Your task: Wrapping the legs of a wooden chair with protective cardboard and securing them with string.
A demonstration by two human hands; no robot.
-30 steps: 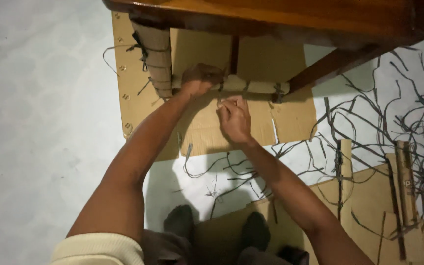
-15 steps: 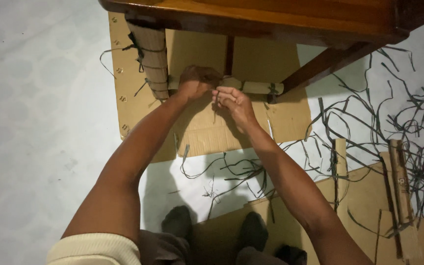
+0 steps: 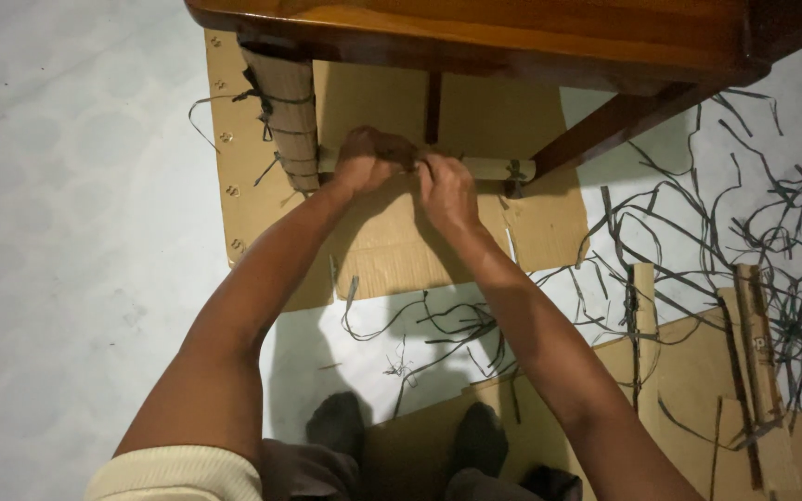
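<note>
Head view, only view. Both hands meet just above frame centre, on the cardboard-wrapped crossbar (image 3: 494, 168) that runs between the legs of a wooden table (image 3: 512, 37).

Left hand (image 3: 370, 160): fingers curled closed over the wrapped bar, gripping it. Judged a steadying hold that keeps the wrap from turning.

Right hand (image 3: 447, 190): touching the left hand, fingertips pinched narrow at the bar. What sits in the pinch is hidden by the knuckles; probably a dark strap end, cannot tell for certain.

Wrapped leg (image 3: 285, 111), upper left: cardboard sleeve bound with several turns of dark strap, loose ends trailing. A similar tie shows at the right end of the crossbar, where it meets the bare slanted leg (image 3: 605, 125).

Flat cardboard sheet (image 3: 401, 246) lies on the floor under the table, directly below the hands.

Around: a tangle of loose dark straps (image 3: 744, 223) covers the right of the frame; more cardboard pieces (image 3: 698, 371) at lower right. The person's dark-socked feet (image 3: 475, 436) sit at bottom centre on cardboard.

Obstructions: the table top overhangs the upper frame and shades the bar; the vertical strut (image 3: 433, 102) stands just behind the hands.
</note>
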